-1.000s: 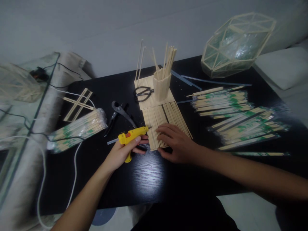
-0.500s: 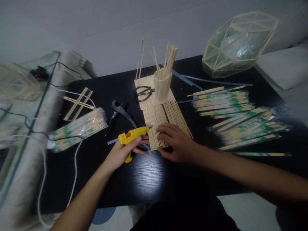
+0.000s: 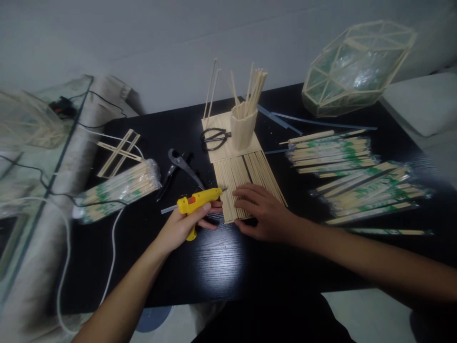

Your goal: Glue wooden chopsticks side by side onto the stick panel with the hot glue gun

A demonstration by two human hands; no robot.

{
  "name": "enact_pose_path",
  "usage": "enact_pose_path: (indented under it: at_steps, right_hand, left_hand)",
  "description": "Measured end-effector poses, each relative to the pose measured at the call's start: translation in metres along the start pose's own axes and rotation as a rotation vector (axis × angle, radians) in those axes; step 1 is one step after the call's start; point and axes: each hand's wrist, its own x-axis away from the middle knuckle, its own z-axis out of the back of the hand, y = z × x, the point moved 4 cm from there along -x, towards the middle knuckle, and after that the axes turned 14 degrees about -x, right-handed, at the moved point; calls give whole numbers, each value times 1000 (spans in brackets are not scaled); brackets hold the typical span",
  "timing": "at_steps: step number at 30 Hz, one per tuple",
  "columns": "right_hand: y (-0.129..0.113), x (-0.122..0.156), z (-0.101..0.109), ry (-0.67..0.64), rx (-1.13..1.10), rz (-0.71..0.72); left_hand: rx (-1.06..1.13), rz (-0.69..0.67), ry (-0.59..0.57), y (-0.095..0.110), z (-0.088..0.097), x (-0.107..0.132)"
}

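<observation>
On the left part of the black table [image 3: 157,286] lies a clear bag of sticks [image 3: 117,189], with a small crossed stick frame [image 3: 119,151] just past it; a white cord [image 3: 113,243] hangs down near my left arm; next come the dark pliers [image 3: 185,166], their legs spread apart, a bit farther off than my left hand [image 3: 183,225]; that hand is wrapped round a yellow glue gun [image 3: 199,199], with my thumb on its side and some fingers poking out to the right; I cannot tell if any finger is on the trigger; the gun points right, and its thin tip is at the left edge of the flat row of sticks [image 3: 232,178]; I cannot tell if the tip touches them; those sticks run long ways, away from me and a little to the left, so the gun lies across them; past their far end is a flat wooden board [image 3: 218,156], with black scissors [image 3: 214,138] on it and a stick cup [image 3: 243,131] standing full of sticks; my right hand [image 3: 264,212] is nearer the row than my left, as its bent, loose fingers rest on the near part, just right of the tip, pinching nothing that I can see; farther right lie two heaps of wrapped sticks, one beyond the other; last, a big see-through shape [image 3: 357,71] with stick edges sits at the back.
</observation>
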Motion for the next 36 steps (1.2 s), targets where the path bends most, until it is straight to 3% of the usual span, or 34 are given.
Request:
enact_pose_path:
  at_steps: [36]
  right_hand:
    - [0,0,0,5,0,-9]
  left_hand:
    - [-30,-3,-5,-1,-1,3]
